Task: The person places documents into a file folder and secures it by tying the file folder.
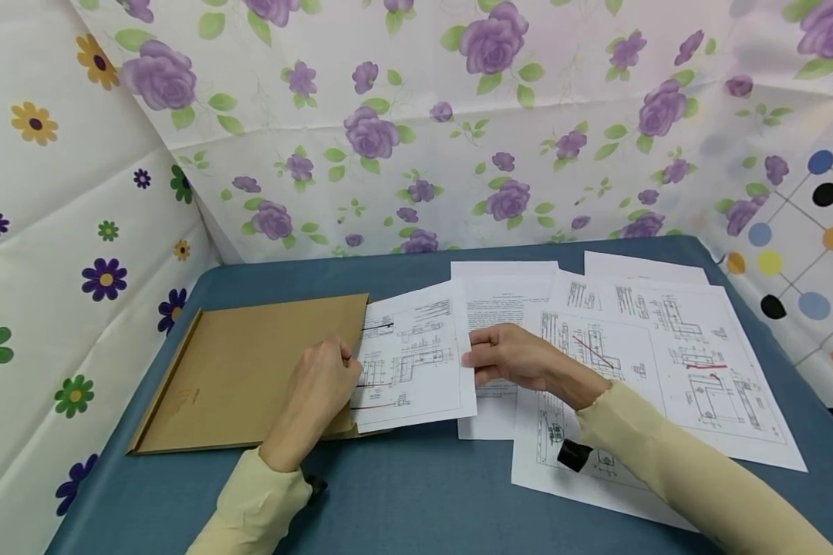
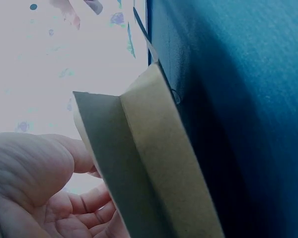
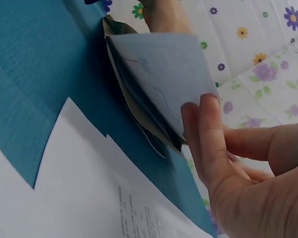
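Left hand (image 1: pixel 322 381) grips brown envelope (image 1: pixel 250 362) at its open end. Right hand (image 1: pixel 510 356) pinches drawing sheet (image 1: pixel 419 370), partly inside. Printed papers (image 1: pixel 666 339) on surface (image 1: pixel 403 493).

Your head camera looks forward and down over the blue tabletop (image 1: pixel 403 493) from farther back, with the floral backdrop (image 1: pixel 416 127) beyond. Your left wrist view sits close to the edge of the cardboard envelope (image 2: pixel 159 129), turned sideways; its washed-out background is probably that backdrop. Your right wrist view, also sideways, faces the technical drawing (image 3: pixel 164 64) past your right hand (image 3: pixel 258 198); the head view shares both.
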Demonstrator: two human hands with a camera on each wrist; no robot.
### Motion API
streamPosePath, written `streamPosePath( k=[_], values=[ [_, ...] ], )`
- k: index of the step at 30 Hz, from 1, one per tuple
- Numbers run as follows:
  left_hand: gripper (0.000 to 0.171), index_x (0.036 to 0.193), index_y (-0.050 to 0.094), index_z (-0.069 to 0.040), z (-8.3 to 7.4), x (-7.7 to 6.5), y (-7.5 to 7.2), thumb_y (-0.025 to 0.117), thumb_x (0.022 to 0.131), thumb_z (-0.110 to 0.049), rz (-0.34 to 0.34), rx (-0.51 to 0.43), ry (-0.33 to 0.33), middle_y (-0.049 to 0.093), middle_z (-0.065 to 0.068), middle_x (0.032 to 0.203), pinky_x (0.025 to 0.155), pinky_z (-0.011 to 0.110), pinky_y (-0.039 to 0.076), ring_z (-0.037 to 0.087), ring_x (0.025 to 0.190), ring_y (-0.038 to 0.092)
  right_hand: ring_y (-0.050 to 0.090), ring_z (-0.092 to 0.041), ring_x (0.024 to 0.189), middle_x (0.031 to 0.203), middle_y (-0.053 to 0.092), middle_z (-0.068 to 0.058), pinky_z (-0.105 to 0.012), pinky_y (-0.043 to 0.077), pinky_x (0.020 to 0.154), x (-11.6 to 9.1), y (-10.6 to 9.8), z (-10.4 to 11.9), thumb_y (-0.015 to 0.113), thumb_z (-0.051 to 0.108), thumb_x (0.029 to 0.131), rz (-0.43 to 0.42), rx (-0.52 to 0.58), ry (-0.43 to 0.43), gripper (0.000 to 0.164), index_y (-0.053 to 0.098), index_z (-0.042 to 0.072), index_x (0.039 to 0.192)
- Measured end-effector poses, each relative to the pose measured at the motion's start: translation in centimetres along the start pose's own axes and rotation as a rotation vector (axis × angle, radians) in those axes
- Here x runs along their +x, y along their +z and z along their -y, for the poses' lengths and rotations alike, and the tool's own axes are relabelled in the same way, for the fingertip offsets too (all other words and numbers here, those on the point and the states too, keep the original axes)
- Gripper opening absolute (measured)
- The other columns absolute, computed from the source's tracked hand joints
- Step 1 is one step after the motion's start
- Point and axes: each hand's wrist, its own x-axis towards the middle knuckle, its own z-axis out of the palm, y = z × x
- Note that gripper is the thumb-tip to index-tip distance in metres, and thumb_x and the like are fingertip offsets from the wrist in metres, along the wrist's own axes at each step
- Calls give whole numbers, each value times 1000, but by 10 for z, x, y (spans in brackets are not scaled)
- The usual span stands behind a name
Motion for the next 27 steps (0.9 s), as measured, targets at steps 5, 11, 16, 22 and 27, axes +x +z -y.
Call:
streamPosePath(
  k=[5, 11, 16, 22, 27],
  values=[
    [4, 92, 62, -2, 0, -1, 0, 65, 91, -4, -3, 5, -1, 60, 11, 81, 54, 31, 42, 25, 69, 56, 72, -23, 83, 117, 70, -21, -33, 61, 72, 6, 7, -2, 63, -3, 98, -35, 27, 51, 40, 54, -13, 135],
    [4, 90, 62, -2, 0, -2, 0, 66, 90, -4, -9, 10, 6, 59, 11, 80, 55, 31, 42, 25, 69, 56, 73, -29, 94, 122, 67, -25, -41, 58, 88, 12, 17, -4, 61, -7, 97, -57, 44, 81, 39, 54, -16, 134],
    [4, 91, 62, -2, -1, -2, 0, 65, 90, -3, -9, 3, 10, 60, 11, 81, 55, 31, 43, 25, 69, 56, 74, -30, 93, 119, 68, -24, -43, 57, 89, 18, 23, -4, 61, -7, 97, -68, 18, 87, 33, 59, -15, 128],
    [5, 94, 62, -2, -1, -2, -1, 63, 90, -3, -10, -15, 2, 62, 11, 83, 53, 31, 42, 24, 66, 56, 74, -26, 86, 109, 69, -23, -45, 57, 89, 26, 28, -4, 62, -3, 98, -50, -54, 80, 24, 65, -11, 120],
    [4, 94, 63, -1, -2, -2, -1, 63, 90, -3, -16, -9, 6, 62, 11, 82, 52, 31, 42, 23, 65, 56, 73, -25, 82, 102, 71, -23, -45, 59, 86, 34, 34, -1, 62, 0, 100, -47, -87, 66, 23, 67, -10, 120]
  ],
)
